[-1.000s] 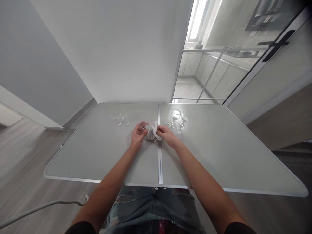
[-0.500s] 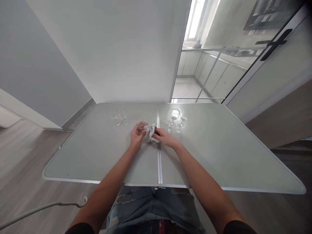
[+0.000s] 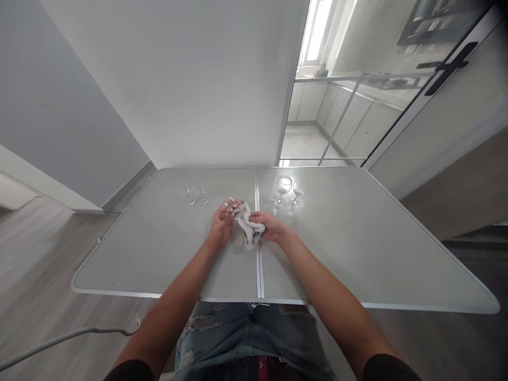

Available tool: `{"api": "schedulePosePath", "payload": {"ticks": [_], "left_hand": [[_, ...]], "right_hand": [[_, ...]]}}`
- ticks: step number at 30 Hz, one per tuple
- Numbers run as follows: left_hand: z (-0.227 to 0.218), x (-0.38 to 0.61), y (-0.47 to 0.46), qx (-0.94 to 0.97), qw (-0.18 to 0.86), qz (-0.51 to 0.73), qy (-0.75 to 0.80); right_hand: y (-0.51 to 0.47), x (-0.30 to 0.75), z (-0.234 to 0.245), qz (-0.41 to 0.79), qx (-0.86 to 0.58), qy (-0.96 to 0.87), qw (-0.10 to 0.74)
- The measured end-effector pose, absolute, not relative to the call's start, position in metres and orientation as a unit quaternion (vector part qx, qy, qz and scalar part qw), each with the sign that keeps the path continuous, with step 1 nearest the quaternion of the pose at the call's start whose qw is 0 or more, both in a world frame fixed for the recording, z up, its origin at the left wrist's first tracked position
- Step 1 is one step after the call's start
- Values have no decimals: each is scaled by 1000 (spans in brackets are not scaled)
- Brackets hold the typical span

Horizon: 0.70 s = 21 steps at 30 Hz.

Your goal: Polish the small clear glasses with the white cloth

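Held above the middle of the table, a clear stemmed glass (image 3: 234, 208) lies tilted in my left hand (image 3: 220, 224), whose fingers wrap round its bowl. My right hand (image 3: 271, 226) grips a white cloth (image 3: 250, 228), which is bunched against the stem end of the glass and hangs down below it. Part of the glass is covered by the cloth and fingers. Beyond my right hand, a round-bowled stemmed glass (image 3: 283, 189) and a second stemmed glass (image 3: 296, 191) stand upright side by side. More clear glasses (image 3: 193, 191) stand at the far left.
The grey folding table (image 3: 337, 254) has a metal seam (image 3: 259, 270) down its middle and a raised metal rim. A white wall (image 3: 190, 95) rises behind it, with a glass door (image 3: 357, 106) at the right. A grey cable (image 3: 91, 330) hangs at lower left.
The cloth now hangs lower and more unfolded beneath the glass. My right hand has shifted slightly down and right, and my left hand has turned the glass so its bowl shows more.
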<state>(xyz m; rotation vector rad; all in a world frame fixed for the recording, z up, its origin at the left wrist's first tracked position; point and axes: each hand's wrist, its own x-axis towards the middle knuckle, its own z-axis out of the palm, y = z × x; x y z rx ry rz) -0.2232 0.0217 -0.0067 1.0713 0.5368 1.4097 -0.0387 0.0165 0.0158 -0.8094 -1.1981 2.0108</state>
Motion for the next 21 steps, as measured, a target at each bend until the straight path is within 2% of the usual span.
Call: {"api": "schedulePosePath", "payload": {"ticks": [1,3,6,8,10,12,15,17,19,21], "left_hand": [[-7,-223,22,464,604,606,230],[-8,-221,23,467,594,611,238],[-13,-220,29,474,545,631,284],[-17,-221,32,474,514,644,312],[-18,-222,35,468,512,648,314],[-18,-225,34,461,537,643,293],[-15,-227,30,460,592,611,254],[-13,-228,27,465,615,593,232],[-12,-227,26,468,616,591,229],[-13,-226,28,468,595,604,249]], "right_hand": [[17,-36,16,775,-305,-457,314],[18,-35,17,716,-336,-522,319],[16,-43,17,470,-439,-667,376],[14,-51,16,295,-487,-730,379],[13,-57,15,233,-500,-750,366],[12,-58,15,315,-486,-727,369],[13,-51,17,589,-412,-593,363],[14,-45,17,723,-346,-497,332],[15,-42,17,765,-314,-464,318],[15,-42,15,714,-342,-505,345]]}}
